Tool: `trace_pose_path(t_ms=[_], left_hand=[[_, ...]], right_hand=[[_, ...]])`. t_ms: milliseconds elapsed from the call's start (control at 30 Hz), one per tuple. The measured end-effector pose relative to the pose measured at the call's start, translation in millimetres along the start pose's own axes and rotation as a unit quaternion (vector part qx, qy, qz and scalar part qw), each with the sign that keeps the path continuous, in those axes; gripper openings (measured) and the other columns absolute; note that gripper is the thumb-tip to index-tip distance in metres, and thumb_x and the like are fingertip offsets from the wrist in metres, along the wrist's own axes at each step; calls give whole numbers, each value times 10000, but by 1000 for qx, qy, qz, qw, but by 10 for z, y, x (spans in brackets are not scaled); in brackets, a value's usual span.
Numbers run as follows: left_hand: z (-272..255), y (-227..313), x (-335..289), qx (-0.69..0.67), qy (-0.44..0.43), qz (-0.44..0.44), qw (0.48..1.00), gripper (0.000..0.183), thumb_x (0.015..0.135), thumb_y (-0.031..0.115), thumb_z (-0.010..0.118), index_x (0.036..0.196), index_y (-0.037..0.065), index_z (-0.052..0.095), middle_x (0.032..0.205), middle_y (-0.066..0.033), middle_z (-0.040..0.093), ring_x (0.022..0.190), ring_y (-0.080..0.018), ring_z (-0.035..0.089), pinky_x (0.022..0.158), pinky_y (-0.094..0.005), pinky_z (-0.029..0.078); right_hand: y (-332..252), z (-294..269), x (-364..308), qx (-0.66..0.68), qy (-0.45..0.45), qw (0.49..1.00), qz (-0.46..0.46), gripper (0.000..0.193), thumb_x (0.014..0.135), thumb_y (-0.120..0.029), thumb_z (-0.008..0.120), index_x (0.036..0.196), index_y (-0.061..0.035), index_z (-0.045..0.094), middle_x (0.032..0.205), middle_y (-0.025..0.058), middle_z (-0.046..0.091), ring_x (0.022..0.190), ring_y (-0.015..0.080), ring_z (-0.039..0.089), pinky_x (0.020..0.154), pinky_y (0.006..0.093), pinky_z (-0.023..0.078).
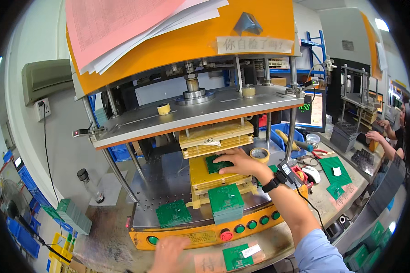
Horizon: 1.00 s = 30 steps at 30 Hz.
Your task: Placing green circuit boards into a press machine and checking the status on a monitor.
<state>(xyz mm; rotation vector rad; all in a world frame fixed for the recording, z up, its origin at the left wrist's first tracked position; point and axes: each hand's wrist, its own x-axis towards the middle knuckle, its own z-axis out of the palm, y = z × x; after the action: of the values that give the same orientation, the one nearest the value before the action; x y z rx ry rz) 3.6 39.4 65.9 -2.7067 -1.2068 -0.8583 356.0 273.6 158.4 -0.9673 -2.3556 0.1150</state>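
Right hand (236, 160) reached into the press, palm down, fingers spread flat on a green circuit board (215, 164) seated in the yellow fixture (200, 175); pressing rather than gripping, nothing closed around. Black wristband (273, 183) with a coiled cord trailing to the right. Left hand (168, 255) low at the front edge, blurred, resting near the orange control panel (200, 236) beside the green button (153, 240); whether open or curled cannot be told, nothing seen held.

Directly over the board: yellow upper plate stack (216, 138) hanging beneath the grey press platen (191, 113), leaving a narrow gap for the hand. Steel guide columns (290, 132) at the corners flanking the opening.

On the perforated steel bed (164, 182): stack of green boards (226, 200) just in front of the fixture, loose green board (173, 213) to its left. Red button (226, 235) and row of green buttons (253, 224) along the panel. Tape roll (259, 154) just right of the hand, second tape roll (164, 108) on the platen. Another green board with white label (238, 256) on the bench in front.

Small dark-capped bottle (87, 184) left of the press; green tray stack (74, 216) further left. Papers (136, 27) tucked on the orange press head. Another person's hands (381, 132) at far right bench, well apart.
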Motion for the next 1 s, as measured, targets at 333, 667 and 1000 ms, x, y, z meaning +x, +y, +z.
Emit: trace_pose_path(t_ms=[333, 667, 1000], left_hand=[[593, 353, -675, 40, 80, -157, 984, 236, 856, 237, 679, 1052, 107, 671, 1133, -94, 650, 1118, -324, 553, 946, -464, 385], [626, 349, -681, 60, 99, -164, 980, 199, 848, 224, 681, 1009, 108, 662, 1092, -92, 654, 1101, -312, 563, 925, -459, 392], [553, 175, -722, -110, 132, -268, 948, 227, 836, 176, 684, 1034, 77, 635, 1082, -151, 635, 1066, -378, 539, 951, -514, 372]], right_hand=[[-113, -42, 40, -24, -24, 999, 16, 523, 865, -538, 676, 1271, -208, 667, 1450, 84, 516, 1395, 299, 381, 1160, 455, 215], [-3, -48, 143, 12, -81, 996, 22, 518, 864, -558, 668, 1265, -231, 676, 1431, 95, 530, 1411, 311, 357, 1171, 445, 172], [-1046, -56, -499, -123, 66, 986, -90, 574, 860, -538, 672, 1243, -112, 629, 1334, 118, 582, 1234, 317, 529, 1027, 464, 370]])
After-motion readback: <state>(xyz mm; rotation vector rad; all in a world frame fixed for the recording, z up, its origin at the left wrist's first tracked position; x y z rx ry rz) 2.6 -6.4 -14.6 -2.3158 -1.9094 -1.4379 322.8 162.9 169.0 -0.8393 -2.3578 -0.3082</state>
